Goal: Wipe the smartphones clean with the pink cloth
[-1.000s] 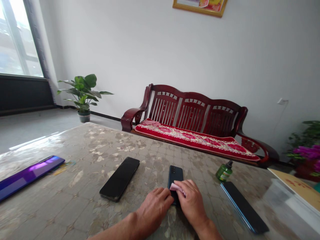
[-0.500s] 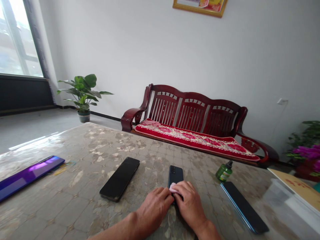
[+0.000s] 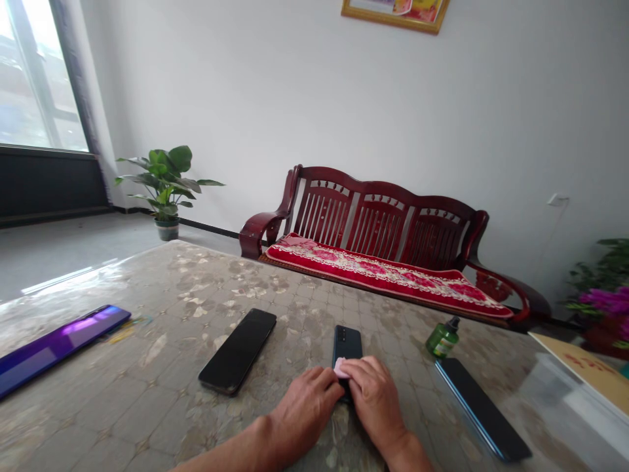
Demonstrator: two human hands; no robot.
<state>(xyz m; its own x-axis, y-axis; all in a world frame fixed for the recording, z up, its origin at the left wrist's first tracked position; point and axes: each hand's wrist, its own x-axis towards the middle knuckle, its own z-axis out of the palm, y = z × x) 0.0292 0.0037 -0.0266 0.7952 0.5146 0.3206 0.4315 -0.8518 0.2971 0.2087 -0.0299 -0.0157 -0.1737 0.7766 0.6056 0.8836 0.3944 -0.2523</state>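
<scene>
A dark blue smartphone [image 3: 348,341] lies back side up on the table, its camera bumps at the far end. My right hand [image 3: 376,400] is closed on a small pink cloth [image 3: 340,367], which rests against the phone's back. From the other side, my left hand [image 3: 307,410] has its fingers curled at the phone's near left edge, gripping it. Both hands cover the phone's lower part, and the fingertips are partly hidden.
Left of my hands lies a black phone [image 3: 238,351], with a purple-blue phone [image 3: 63,341] farther left. A green spray bottle [image 3: 442,337] stands on the right beside another phone [image 3: 481,406]. A clear box [image 3: 565,387] sits at the right edge. Beyond the patterned table [image 3: 162,354] is a wooden bench [image 3: 383,216].
The view has shifted very slightly. Both hands, the pink cloth and the phone keep almost the same places relative to one another.
</scene>
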